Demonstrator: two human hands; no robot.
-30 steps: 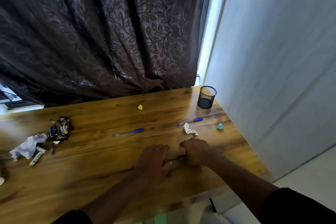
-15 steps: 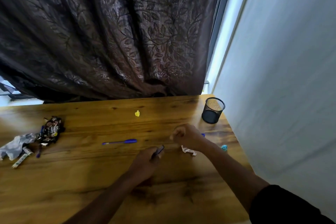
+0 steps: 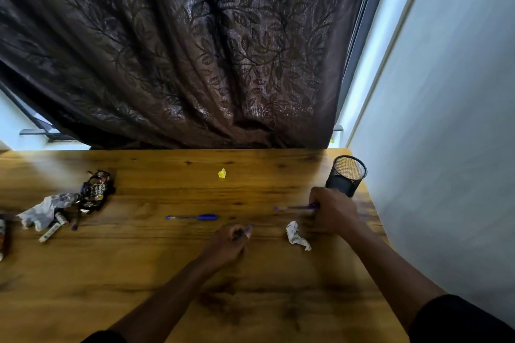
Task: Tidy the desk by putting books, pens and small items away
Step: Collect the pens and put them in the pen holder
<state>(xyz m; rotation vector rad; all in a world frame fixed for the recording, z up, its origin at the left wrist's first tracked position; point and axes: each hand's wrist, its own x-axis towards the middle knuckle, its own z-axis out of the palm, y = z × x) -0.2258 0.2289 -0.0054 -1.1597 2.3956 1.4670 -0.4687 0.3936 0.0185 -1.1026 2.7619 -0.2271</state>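
Observation:
My left hand point(image 3: 227, 245) holds a small dark pen, its tip sticking out at the fingers, just above the wooden desk point(image 3: 139, 273). My right hand point(image 3: 333, 211) grips a blue pen point(image 3: 292, 207) that lies pointing left, close in front of the black mesh pen cup point(image 3: 346, 175) at the desk's far right corner. Another blue pen point(image 3: 192, 217) lies loose on the desk, left of my left hand.
A crumpled white paper point(image 3: 296, 235) lies between my hands and a yellow scrap point(image 3: 222, 173) farther back. Wrappers, crumpled paper and small items point(image 3: 69, 203) are piled at the left. A dark curtain point(image 3: 195, 50) hangs behind the desk; a white wall point(image 3: 446, 147) runs along the right.
My hands have parted from near the front edge. The left came away with the dark pen; the right moved back and right and took hold of the blue pen by the cup.

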